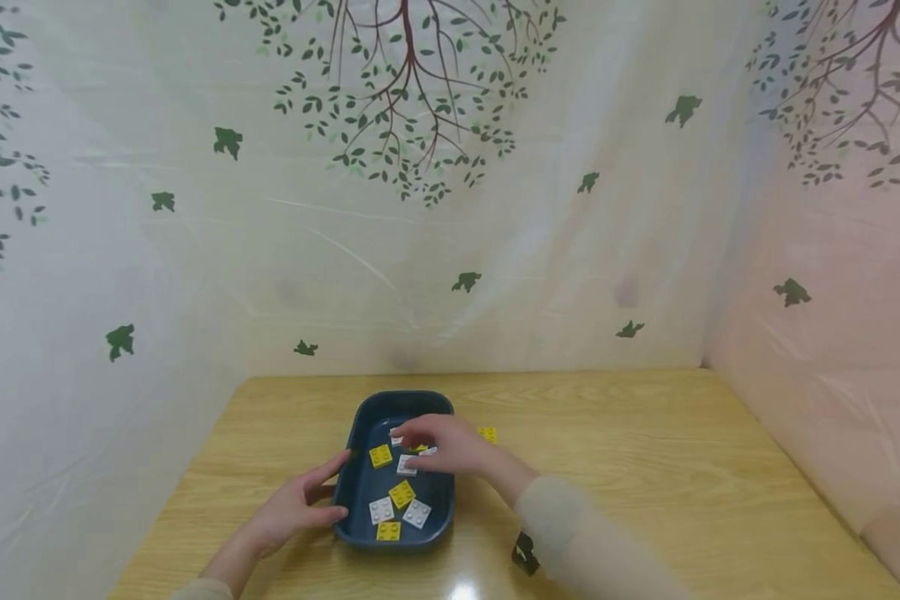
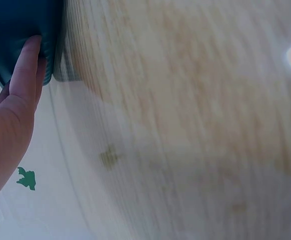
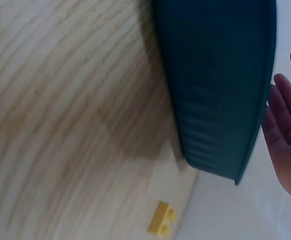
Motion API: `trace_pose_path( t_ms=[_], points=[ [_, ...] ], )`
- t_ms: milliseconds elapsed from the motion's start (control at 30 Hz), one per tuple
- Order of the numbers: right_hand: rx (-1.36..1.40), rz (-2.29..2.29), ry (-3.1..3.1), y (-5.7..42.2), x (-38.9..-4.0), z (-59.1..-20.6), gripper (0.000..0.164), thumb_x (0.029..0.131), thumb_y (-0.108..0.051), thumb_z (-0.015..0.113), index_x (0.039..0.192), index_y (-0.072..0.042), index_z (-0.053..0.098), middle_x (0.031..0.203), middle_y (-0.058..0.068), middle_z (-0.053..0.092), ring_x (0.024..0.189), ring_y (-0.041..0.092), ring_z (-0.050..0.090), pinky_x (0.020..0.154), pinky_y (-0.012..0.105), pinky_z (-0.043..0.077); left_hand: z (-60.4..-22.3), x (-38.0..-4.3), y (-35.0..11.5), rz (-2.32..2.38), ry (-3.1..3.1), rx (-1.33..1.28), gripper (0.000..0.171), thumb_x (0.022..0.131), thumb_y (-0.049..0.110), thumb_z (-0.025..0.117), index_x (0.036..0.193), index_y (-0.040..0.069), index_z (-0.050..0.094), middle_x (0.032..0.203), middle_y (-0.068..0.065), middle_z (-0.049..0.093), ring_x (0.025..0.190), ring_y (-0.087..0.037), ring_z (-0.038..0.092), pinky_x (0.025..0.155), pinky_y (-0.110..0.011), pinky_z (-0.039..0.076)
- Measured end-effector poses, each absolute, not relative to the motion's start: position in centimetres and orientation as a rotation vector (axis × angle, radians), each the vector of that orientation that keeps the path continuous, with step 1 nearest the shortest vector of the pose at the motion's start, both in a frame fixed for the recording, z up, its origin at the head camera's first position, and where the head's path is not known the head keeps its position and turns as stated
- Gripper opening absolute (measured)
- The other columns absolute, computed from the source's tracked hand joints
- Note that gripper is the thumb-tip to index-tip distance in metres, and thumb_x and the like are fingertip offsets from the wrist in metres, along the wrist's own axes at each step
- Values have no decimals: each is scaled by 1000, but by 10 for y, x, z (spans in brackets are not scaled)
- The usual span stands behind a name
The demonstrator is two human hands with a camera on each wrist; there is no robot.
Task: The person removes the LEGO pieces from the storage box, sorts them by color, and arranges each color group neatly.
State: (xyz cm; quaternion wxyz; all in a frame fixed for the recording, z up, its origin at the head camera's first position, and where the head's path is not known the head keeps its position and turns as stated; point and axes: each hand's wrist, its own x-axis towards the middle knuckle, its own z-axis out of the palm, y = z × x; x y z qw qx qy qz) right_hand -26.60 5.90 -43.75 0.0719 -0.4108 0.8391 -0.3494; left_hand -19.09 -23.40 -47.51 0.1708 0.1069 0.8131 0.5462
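Nearest, a small dark object [image 1: 525, 554] lies on the bench [image 1: 682, 475], partly covered by the right sleeve [image 1: 596, 537]. From there the wood reaches widely toward the right edge, well away from the tray [image 1: 397, 547]; the strip left of the tray is narrower.

The left grip [image 1: 288, 512] meets the tray's left side, thumb toward the near end and fingers farther along, spread apart and straight against the outer wall. Its forearm comes in from the lower left.

Inside the rim lie yellow blocks [image 1: 388, 531] and white blocks [image 1: 381, 510], the nearest grouped toward the near end. Past these, the right grip [image 1: 450, 446] hovers above the tray's farther half, its forearm crossing the right rim, thumb and fingertips parted over the blocks.

Beyond that wrist, one more yellow block [image 1: 487, 434] sits on the wood, right of the tray. The bench's far edge meets a pale sheet [image 1: 532, 333] printed with branches.
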Motion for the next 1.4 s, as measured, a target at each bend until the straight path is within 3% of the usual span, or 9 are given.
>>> trace_pose_path(
  t_ms=[400, 767, 1400],
  points=[
    [-1232, -1014, 2561, 31, -275, -453, 43, 90, -20, 75, 131, -14, 63, 116, -2, 68, 102, 5, 61, 91, 23, 50, -473, -189, -235, 1591, 2270, 359, 80, 91, 17, 72, 157, 12, 27, 159, -24, 23, 132, -49, 41, 108, -59, 34],
    [-1093, -1000, 2665, 13, -282, -457, 44, 88, -19, 77, 131, -16, 65, 117, -6, 67, 110, 13, 60, 99, 30, 46, -471, -190, -236, 1599, 2248, 359, 79, 92, 18, 71, 158, 13, 26, 159, -25, 21, 133, -50, 40, 108, -62, 33],
    [-924, -1020, 2643, -2, -287, -470, 46, 87, -21, 78, 131, -22, 65, 123, -9, 66, 116, 9, 56, 103, 35, 44, -472, -190, -237, 1594, 2257, 380, 79, 92, 16, 70, 157, 10, 26, 159, -26, 23, 132, -50, 41, 107, -61, 34]
  ],
)
